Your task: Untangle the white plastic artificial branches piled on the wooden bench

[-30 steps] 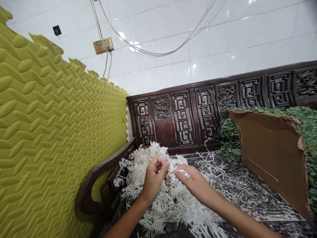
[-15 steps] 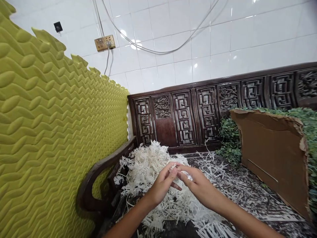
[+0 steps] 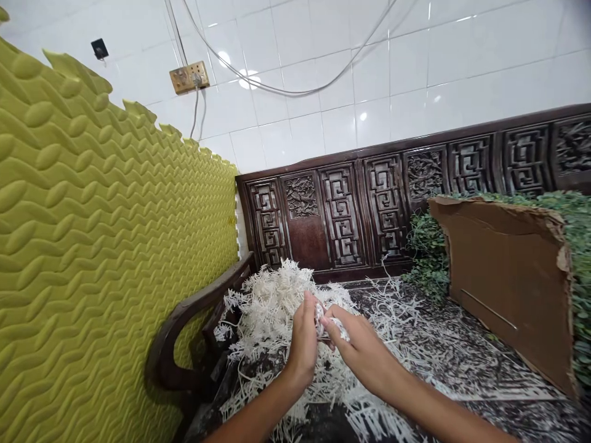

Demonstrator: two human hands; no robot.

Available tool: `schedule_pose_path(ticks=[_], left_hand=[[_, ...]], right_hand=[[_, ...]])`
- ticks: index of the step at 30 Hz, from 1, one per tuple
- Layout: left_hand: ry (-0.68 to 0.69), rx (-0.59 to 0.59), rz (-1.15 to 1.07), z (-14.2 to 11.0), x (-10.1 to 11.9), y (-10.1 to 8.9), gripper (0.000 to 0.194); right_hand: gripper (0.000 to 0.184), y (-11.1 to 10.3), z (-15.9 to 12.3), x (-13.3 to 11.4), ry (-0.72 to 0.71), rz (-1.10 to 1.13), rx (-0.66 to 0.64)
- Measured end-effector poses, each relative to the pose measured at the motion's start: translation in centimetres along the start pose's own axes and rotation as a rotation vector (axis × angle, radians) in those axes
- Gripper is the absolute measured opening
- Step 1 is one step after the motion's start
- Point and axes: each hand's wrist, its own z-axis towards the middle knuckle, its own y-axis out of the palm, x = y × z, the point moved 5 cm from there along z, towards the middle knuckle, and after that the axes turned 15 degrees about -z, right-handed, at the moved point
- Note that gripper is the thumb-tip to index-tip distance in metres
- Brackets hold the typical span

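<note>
My left hand (image 3: 302, 341) and my right hand (image 3: 362, 347) meet above a heap of white, branching, plastic-like sprigs (image 3: 277, 301). Between them is a small white sprig (image 3: 319, 317), gripped by the fingers of both hands. The right thumb presses across toward the left palm, and part of the sprig is covered by the fingers. More thin white stems (image 3: 392, 301) lie scattered to the right of the heap. Below my hands, further white sprigs (image 3: 376, 418) spread over the dark bench seat.
A dark carved wooden bench back (image 3: 341, 215) runs along the tiled wall, with a curved armrest (image 3: 168, 344) at left. Yellow foam matting (image 3: 115, 258) stands upright on the left. At right, a torn cardboard sheet (image 3: 508, 277) leans by green artificial foliage (image 3: 429, 258).
My left hand has turned more upright, its fingers pointing up. My right hand has closed in beside it, and more of the white sprig shows between them. The view has shifted slightly.
</note>
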Motion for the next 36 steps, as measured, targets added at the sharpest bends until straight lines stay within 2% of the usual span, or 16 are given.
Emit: schedule_pose_path(ticks=[3,8,11,16,21,24,26,29,33,36], left_hand=[[0.000,0.135,-0.041,0.3,0.1,-0.5,0.040],[0.122,0.038,-0.029,0.6,1.0,0.5,0.040],[0.116,0.040,-0.017,0.8,1.1,0.5,0.035],[-0.023,0.011,-0.022,0.7,0.0,0.4,0.035],[-0.326,-0.035,-0.052,-0.1,-1.6,0.8,0.048],[-0.475,-0.134,-0.017,-0.2,-2.0,1.1,0.051],[-0.491,-0.197,0.036,-0.1,-2.0,1.2,0.052],[-0.428,-0.249,0.084,0.2,-2.0,1.2,0.052],[-0.357,-0.174,0.048,0.2,-2.3,1.1,0.056],[-0.404,-0.137,0.045,0.1,-2.9,1.2,0.060]], right_hand=[[0.028,0.2,-0.1,0.1,0.020,-0.062,0.000],[0.029,0.0,-0.2,0.5,0.073,-0.169,-0.003],[0.029,-0.3,-0.3,0.5,0.098,-0.228,-0.003],[0.030,-0.7,-0.4,0.4,0.120,-0.371,-0.044],[0.032,-1.0,-0.4,0.2,0.079,-0.483,-0.082],[0.033,-1.2,-0.5,0.5,0.069,-0.484,-0.111],[0.033,-1.1,-0.6,0.9,0.074,-0.486,-0.155],[0.034,-0.8,-0.9,1.1,0.058,-0.506,-0.195],[0.033,0.2,-1.2,1.0,0.025,-0.613,-0.207],[0.032,0.8,-1.2,0.8,0.015,-0.658,-0.231]])
